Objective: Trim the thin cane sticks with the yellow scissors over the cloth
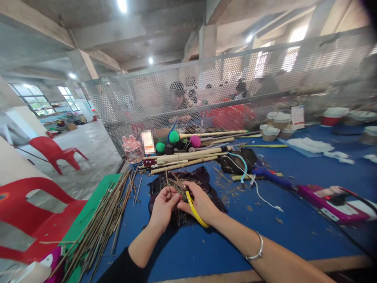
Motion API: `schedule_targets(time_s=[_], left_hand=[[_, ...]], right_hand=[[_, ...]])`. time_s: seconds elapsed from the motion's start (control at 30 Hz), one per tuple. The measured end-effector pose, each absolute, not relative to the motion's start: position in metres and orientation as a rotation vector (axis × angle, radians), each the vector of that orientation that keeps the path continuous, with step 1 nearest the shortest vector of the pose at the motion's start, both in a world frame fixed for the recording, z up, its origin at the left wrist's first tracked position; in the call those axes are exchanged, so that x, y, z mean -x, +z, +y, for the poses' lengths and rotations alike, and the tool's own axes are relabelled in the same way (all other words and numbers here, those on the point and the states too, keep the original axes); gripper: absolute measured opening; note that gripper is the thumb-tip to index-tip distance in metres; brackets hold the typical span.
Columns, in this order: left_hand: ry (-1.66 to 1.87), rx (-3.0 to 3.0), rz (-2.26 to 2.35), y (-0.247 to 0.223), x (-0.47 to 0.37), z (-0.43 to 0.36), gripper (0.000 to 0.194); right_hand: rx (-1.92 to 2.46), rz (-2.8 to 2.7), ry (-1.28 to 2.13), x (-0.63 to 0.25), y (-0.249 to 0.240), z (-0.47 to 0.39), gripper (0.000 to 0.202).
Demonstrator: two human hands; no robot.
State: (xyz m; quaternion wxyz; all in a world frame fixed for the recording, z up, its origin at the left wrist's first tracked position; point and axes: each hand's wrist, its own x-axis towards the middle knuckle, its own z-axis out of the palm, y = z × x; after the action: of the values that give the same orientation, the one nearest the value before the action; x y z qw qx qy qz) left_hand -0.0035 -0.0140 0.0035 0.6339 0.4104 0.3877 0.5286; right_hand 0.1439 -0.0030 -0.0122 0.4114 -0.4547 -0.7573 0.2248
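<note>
In the middle of the blue table, my left hand (pixel 165 204) pinches a thin brown stick (pixel 178 218) that stands roughly upright. Close beside it, my right hand (pixel 200 202) grips scissors with yellow handles (pixel 193 208); their blades (pixel 176 181) point away to the upper left, next to the stick. Whether the blades touch the stick I cannot tell. Both hands are over a black plastic sheet (pixel 216 192) strewn with small plant clippings. To the left lies a large bundle of long thin sticks (pixel 103 224).
Thicker pale canes (pixel 188 157) and green and pink balls (pixel 195 141) lie behind the sheet. A purple-and-white device (pixel 332 204) and a white cord (pixel 260 194) are at right. A perforated metal screen (pixel 141 98) bounds the far side. Red chairs (pixel 38 208) stand at left.
</note>
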Motion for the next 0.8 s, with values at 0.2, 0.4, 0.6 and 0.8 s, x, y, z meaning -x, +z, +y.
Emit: schedule_targets(time_s=[0.2,0.4,0.6,0.8], left_hand=[[1.163,-0.950,0.979,0.005,0.002,-0.017,0.034],[1.158,-0.943,1.038,0.007,0.002,-0.018,0.035],[1.156,-0.943,1.023,0.008,0.002,-0.018,0.037],[1.212,-0.948,1.045,0.009,0.003,-0.018,0.036]], right_hand=[[1.175,-1.935,0.534,-0.144,-0.009,-0.005,0.063],[1.157,-1.930,0.558,-0.145,-0.010,-0.004,0.064],[1.056,-1.907,0.709,-0.144,-0.004,-0.008,0.050],[1.040,-1.884,0.749,-0.141,0.005,-0.013,0.038]])
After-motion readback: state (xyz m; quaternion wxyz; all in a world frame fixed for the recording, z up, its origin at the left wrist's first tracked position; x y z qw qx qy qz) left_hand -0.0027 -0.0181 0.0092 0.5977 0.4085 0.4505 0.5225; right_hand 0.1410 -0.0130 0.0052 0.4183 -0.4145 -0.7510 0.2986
